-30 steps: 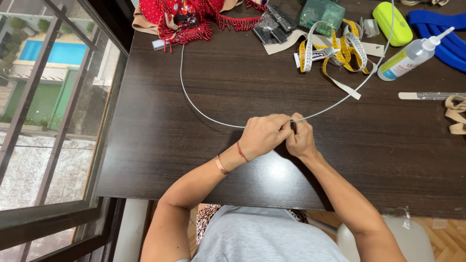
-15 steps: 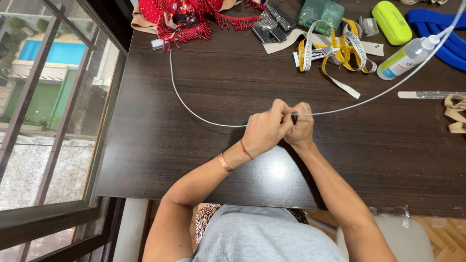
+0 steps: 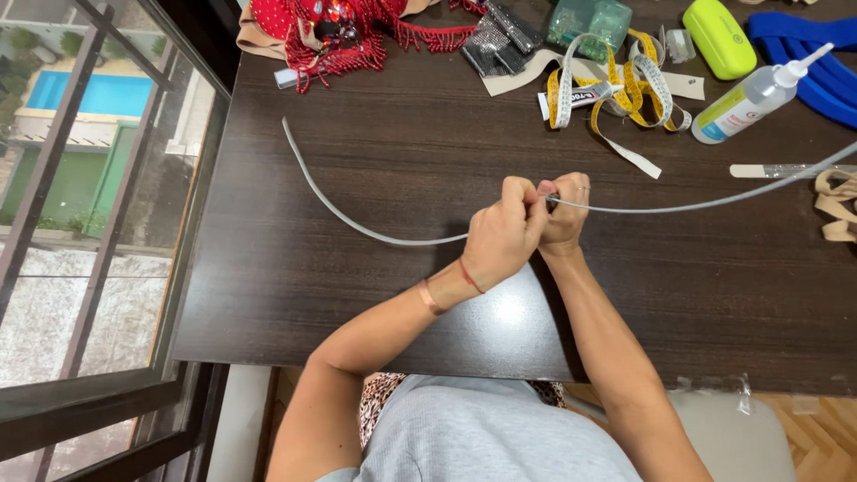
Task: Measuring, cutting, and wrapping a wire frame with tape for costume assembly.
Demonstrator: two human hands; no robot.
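A long thin white curved strip (image 3: 348, 212) lies over the dark wooden table (image 3: 375, 295). It runs from the far left, through both hands, and off to the right edge (image 3: 759, 190). My left hand (image 3: 500, 236) is closed around the strip near the table's middle. My right hand (image 3: 564, 210) pinches the same strip just beside it, fingers touching the left hand. A ring shows on the right hand, a red thread and a band on the left wrist.
At the table's back lie a red beaded garment (image 3: 330, 31), dark sparkly trim (image 3: 500, 40), a yellow measuring tape (image 3: 616, 85), a green case (image 3: 719, 36), a glue bottle (image 3: 754, 94), blue fabric (image 3: 817, 40) and beige straps (image 3: 839, 205). A window (image 3: 80, 223) is at the left.
The strip's left end has slid away from the red garment toward me, and its right part has swung down to run flatter toward the right edge. The hands stay together.
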